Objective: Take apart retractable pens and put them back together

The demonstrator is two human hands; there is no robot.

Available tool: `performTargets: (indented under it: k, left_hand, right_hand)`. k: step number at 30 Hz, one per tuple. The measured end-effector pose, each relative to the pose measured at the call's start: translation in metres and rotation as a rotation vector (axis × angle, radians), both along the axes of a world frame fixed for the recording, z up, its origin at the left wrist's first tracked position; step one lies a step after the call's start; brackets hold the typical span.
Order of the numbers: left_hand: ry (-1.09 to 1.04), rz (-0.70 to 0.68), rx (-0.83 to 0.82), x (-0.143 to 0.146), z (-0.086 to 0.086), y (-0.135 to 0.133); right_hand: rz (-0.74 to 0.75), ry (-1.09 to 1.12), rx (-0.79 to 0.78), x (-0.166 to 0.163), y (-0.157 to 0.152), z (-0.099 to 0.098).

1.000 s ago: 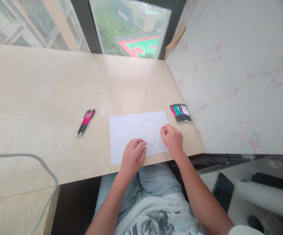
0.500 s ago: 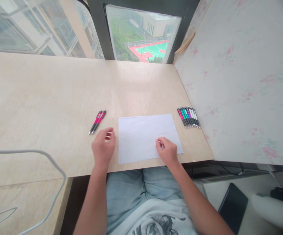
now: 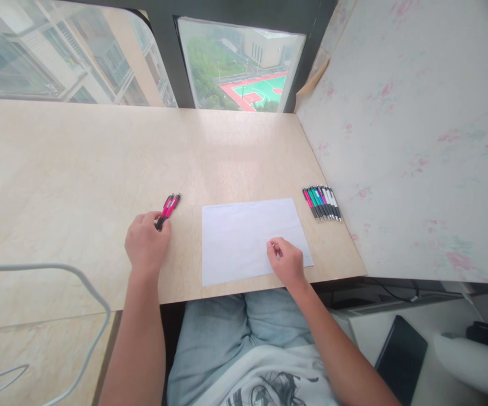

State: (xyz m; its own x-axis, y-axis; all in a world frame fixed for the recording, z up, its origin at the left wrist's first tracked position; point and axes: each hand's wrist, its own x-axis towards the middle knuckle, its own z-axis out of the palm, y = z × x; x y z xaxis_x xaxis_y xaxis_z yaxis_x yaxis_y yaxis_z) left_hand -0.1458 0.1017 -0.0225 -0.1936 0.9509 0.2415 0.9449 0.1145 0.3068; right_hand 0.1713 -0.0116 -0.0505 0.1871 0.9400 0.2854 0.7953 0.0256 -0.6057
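Two pink-and-black pens (image 3: pixel 169 208) lie side by side on the left of the tabletop, slanting up to the right. Around their dark lower ends are the thumb and fingers of my left hand (image 3: pixel 147 239), which covers the tips. A white sheet of paper (image 3: pixel 235 242) lies flat in front of me, with a faint line of print along its top edge. My right hand (image 3: pixel 287 260) rests on its lower right part, fingers curled in and nothing visible between them.
A row of several pens (image 3: pixel 322 203) in pink, green, purple and white lies right of the paper, near the flowered wall (image 3: pixel 421 141). A grey cable (image 3: pixel 75 265) loops over the left side. Windows (image 3: pixel 239 62) stand behind the pale tabletop (image 3: pixel 79 163).
My left hand has moved left from beside the paper to the two pink pens and closed around their lower ends. My right hand stays on the paper. The view has shifted slightly.
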Motion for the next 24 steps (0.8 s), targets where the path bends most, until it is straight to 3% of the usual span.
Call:
performTargets:
  k: [24]
  left_hand:
    - [-0.004, 0.024, -0.016, 0.016, 0.000, 0.008]
  right_hand:
    - [0.002, 0.044, -0.003, 0.002, 0.004, -0.002]
